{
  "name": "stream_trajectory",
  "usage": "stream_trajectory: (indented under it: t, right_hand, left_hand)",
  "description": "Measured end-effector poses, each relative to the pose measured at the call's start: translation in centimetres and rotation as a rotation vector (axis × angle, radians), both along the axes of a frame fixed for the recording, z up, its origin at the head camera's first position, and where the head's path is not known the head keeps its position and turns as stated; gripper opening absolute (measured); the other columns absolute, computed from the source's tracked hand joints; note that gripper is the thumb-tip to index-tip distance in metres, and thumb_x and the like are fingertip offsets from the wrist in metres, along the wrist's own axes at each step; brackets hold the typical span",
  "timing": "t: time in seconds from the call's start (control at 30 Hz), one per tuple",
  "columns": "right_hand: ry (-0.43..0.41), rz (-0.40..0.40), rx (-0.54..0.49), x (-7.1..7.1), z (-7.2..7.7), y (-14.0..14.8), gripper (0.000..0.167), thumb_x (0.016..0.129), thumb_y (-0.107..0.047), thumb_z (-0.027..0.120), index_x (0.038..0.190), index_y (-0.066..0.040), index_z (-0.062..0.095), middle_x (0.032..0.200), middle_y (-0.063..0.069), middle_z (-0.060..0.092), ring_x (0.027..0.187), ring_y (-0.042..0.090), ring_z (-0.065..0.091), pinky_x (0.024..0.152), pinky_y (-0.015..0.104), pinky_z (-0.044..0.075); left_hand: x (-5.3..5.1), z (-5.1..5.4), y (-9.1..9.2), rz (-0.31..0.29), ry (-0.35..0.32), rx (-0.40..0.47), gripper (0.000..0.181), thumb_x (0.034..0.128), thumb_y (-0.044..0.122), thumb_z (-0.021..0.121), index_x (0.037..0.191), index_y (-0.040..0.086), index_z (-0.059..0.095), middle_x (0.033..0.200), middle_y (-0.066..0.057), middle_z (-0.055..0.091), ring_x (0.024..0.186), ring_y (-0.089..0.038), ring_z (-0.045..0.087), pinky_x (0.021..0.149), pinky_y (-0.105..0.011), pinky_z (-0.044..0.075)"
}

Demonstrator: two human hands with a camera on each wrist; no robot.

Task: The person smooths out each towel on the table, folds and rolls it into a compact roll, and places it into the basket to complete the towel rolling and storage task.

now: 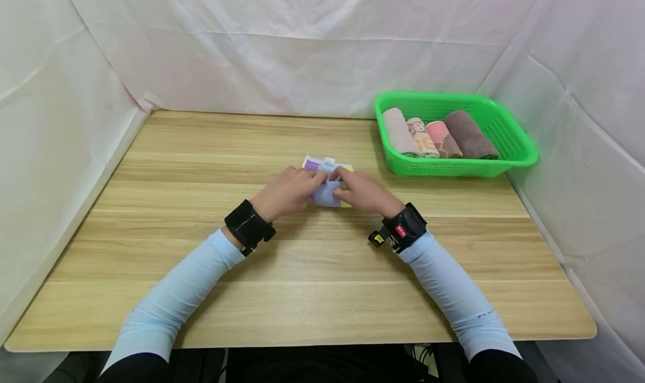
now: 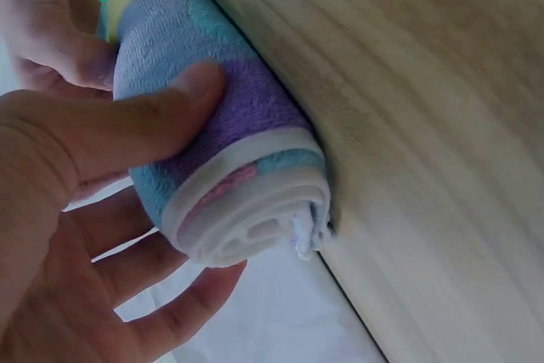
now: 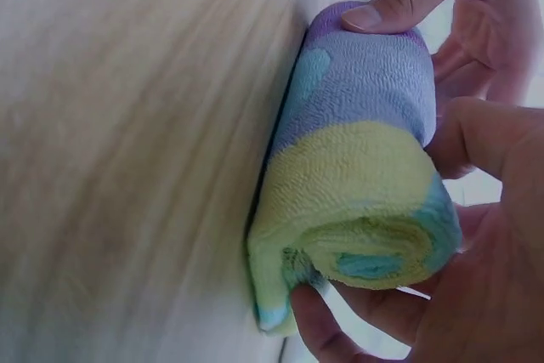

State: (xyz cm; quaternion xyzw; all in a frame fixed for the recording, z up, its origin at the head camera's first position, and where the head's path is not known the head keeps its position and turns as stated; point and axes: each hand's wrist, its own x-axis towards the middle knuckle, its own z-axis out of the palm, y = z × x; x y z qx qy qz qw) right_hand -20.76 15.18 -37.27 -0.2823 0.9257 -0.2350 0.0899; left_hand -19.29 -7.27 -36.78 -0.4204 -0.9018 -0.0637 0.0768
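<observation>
A small towel [image 1: 327,197] with lilac, purple, yellow and teal patches lies on the table, mostly rolled up. My left hand [image 1: 291,190] grips its left end, thumb on top, as the left wrist view shows on the roll [image 2: 183,36]. At the yellow end, my right hand [image 1: 367,192] holds the roll [image 3: 357,159], fingers curled against its far side. The roll's spiral edge shows at both ends. A short unrolled flap lies flat beyond it, with a small white tag [image 1: 330,161] at its edge.
A green plastic basket [image 1: 453,169] stands at the back right of the wooden table [image 1: 312,293]. Inside lie several rolled towels, among them a pale pink one [image 1: 400,132] and a dark grey-brown one [image 1: 471,135]. White cloth walls [image 1: 302,64] enclose the table's back and sides.
</observation>
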Motion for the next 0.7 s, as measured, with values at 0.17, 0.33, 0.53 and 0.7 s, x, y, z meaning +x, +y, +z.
stream_trajectory:
  t: [0.17,0.33,0.53,0.7]
  right_hand:
    - [0.174,0.018,0.036,0.6,0.6,-0.2,0.032,0.093,-0.017,0.065,0.124,-0.011,0.063,0.121,0.012,0.066,0.106,0.028,0.065,0.084,0.041,0.054]
    - [0.380,0.061,0.194,1.4,1.5,-0.5,0.046,0.081,-0.029,0.083,0.122,-0.012,0.072,0.111,0.007,0.070,0.095,0.027,0.065,0.076,0.044,0.053]
    - [0.428,0.078,0.273,1.5,1.2,-0.7,0.056,0.076,-0.025,0.090,0.125,-0.011,0.070,0.109,0.009,0.075,0.090,0.030,0.071,0.077,0.046,0.057]
    - [0.358,0.075,0.210,0.8,0.6,-0.4,0.042,0.082,-0.019,0.082,0.120,-0.009,0.069,0.093,0.007,0.074,0.077,0.024,0.067,0.071,0.042,0.053]
  left_hand:
    - [-0.5,-0.3,-0.2,-0.009,-0.065,0.010,0.047,0.0937,0.011,0.075,0.138,0.010,0.058,0.104,-0.012,0.072,0.090,-0.025,0.068,0.079,-0.040,0.059]
    - [-1.0,-0.7,-0.5,0.022,-0.175,0.041,0.055,0.0951,0.011,0.073,0.146,0.010,0.053,0.129,-0.016,0.067,0.114,-0.031,0.067,0.095,-0.044,0.058]
    - [-1.4,-0.9,-0.5,0.050,-0.302,0.076,0.043,0.1051,0.015,0.058,0.147,0.007,0.052,0.134,-0.016,0.063,0.122,-0.030,0.063,0.104,-0.044,0.053]
    - [-1.6,-0.3,-0.8,0.051,-0.331,0.106,0.046,0.1055,0.029,0.059,0.146,0.008,0.056,0.137,-0.015,0.064,0.119,-0.028,0.064,0.103,-0.043,0.053]
